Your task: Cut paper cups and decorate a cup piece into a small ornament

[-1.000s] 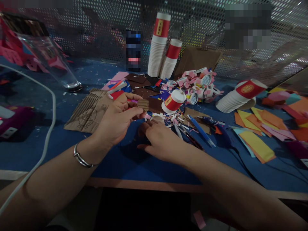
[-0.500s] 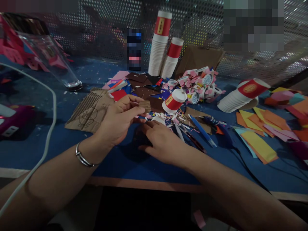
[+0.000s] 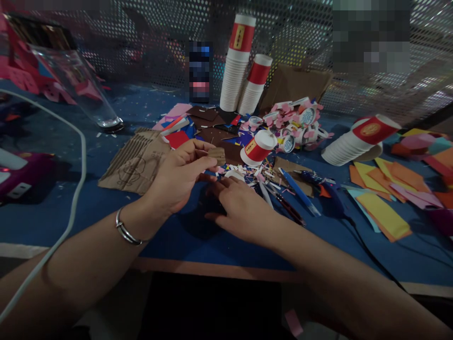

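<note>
Between the thumb and fingers of my left hand [image 3: 180,177] is a small piece of corrugated cardboard [image 3: 217,155], held above the table. My right hand [image 3: 244,210] is low over the blue tabletop, its thumb apart from its fingers and no object visible in it. Its fingertips are beside a white round piece [image 3: 234,176] and a heap of paper scraps [image 3: 247,171]; whether they touch, I cannot tell. A larger torn cardboard sheet [image 3: 129,165] with pen drawings lies left of my left hand. Just beyond the scraps sits a red and white paper cup [image 3: 259,148], upside down.
Stacked paper cups [image 3: 235,71] stand at the back, with another stack [image 3: 357,141] lying tilted on the right. A glue gun [image 3: 331,198], blue cutter [image 3: 300,192] and coloured paper [image 3: 384,215] lie right. Leftward are a glass vase [image 3: 81,89] and a white cable [image 3: 83,156].
The whole view has shifted slightly, so things appear a little further right. Both hands keep nearly the same pose, and the cardboard piece is still in my left fingers.
</note>
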Tool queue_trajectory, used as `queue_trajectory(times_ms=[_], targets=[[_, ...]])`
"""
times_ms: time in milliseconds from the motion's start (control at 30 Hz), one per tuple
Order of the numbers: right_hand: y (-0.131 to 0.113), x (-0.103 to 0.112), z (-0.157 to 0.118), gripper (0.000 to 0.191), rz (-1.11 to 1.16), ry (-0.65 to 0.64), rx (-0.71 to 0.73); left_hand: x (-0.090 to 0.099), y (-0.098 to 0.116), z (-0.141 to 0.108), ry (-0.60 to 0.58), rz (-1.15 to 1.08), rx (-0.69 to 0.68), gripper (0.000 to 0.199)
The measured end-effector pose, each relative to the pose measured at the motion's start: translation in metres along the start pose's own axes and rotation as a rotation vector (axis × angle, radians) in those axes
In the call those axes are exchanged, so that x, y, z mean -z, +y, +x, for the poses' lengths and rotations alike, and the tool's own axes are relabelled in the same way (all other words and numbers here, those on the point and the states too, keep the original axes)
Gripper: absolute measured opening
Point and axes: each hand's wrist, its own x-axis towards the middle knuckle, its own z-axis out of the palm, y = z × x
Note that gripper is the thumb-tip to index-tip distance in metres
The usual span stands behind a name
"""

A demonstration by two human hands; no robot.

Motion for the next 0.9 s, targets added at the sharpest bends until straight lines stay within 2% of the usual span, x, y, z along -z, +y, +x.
queue_trajectory(times_ms=[167,600,733,900], targets=[[-0.0013,-0.0004,-0.0018,0.043,-0.049,0.018,-0.019,0.0005,-0.0002,-0.0003,0.004,0.01,-0.005,0.016],[-0.0059,0.0031,0.0009,0.038,-0.05,-0.016,-0.032,-0.0002,-0.0024,0.0013,0.019,0.045,0.014,0.017],[-0.0056,0.0035,0.0019,0.043,-0.057,-0.028,-0.025,-0.0009,-0.0021,0.0006,0.013,0.078,-0.032,0.02],[-0.0031,0.0,0.0022,0.039,0.061,-0.021,-0.016,-0.0009,-0.0023,0.0002,0.018,0.098,-0.054,0.019]])
